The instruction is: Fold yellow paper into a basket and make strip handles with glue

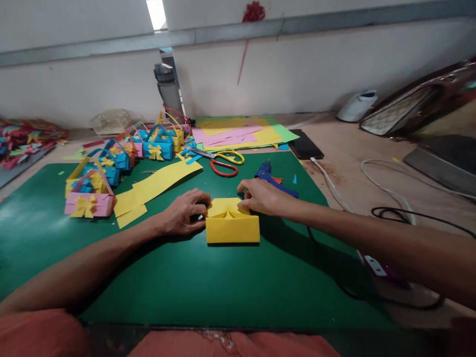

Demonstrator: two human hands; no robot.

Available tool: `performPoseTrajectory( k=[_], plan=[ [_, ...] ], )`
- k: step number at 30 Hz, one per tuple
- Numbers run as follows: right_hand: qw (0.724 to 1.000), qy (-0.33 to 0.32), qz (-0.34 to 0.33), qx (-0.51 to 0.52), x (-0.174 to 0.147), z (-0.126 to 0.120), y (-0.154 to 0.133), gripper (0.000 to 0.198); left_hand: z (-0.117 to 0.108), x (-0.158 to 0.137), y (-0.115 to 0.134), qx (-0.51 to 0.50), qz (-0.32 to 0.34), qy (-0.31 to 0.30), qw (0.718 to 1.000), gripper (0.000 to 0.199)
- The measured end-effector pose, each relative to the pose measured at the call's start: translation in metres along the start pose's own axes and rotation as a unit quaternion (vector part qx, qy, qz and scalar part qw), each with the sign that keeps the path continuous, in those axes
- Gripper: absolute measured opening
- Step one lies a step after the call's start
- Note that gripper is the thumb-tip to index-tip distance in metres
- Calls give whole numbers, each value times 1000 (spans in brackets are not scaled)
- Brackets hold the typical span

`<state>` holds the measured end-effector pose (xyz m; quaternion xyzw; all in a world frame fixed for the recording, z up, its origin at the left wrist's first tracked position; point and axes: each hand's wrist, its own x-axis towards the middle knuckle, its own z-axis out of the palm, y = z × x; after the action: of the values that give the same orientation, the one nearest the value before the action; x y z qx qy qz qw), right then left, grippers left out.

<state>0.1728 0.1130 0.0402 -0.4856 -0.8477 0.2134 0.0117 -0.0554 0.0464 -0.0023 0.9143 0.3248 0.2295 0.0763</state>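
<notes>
A folded yellow paper box (pixel 232 230) stands on the green cutting mat in front of me, its front panel upright and its back part folded inward in flaps. My left hand (pixel 186 213) is closed on the box's left side, with the fingers curled against the edge. At the back right corner, my right hand (pixel 262 196) has its thumb on the paper and its forefinger bent just above; the other fingers are tucked behind. Just beyond that hand lies a blue glue gun (pixel 265 171), partly covered by it.
Red-and-yellow scissors (pixel 224 166) and yellow paper strips (pixel 163 179) lie behind the box. Small paper baskets with bows (pixel 91 204) stand at the left. Coloured sheets (pixel 238 134), a phone (pixel 305 144) and a bottle (pixel 171 94) are at the back. Cables (pixel 330 184) run along the right.
</notes>
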Motion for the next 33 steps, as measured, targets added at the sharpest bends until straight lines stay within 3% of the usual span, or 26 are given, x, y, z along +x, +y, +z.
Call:
performPoseTrajectory(
  k=[6,12,16,27,33],
  plan=[
    [996,-16,40,76,2,6,4,20,2,-1,1,-11,-40,-2,999,9],
    [988,-4,44,150,0,13,8,10,5,0,9,-40,-90,3,995,39],
    [983,15,26,182,-5,12,4,11,9,1,14,-58,-103,5,993,47],
    [962,73,23,262,-3,21,3,19,16,1,11,-107,-130,61,984,43],
    [944,105,-8,313,-11,11,-6,17,16,3,11,-179,-174,125,960,44]
  ],
)
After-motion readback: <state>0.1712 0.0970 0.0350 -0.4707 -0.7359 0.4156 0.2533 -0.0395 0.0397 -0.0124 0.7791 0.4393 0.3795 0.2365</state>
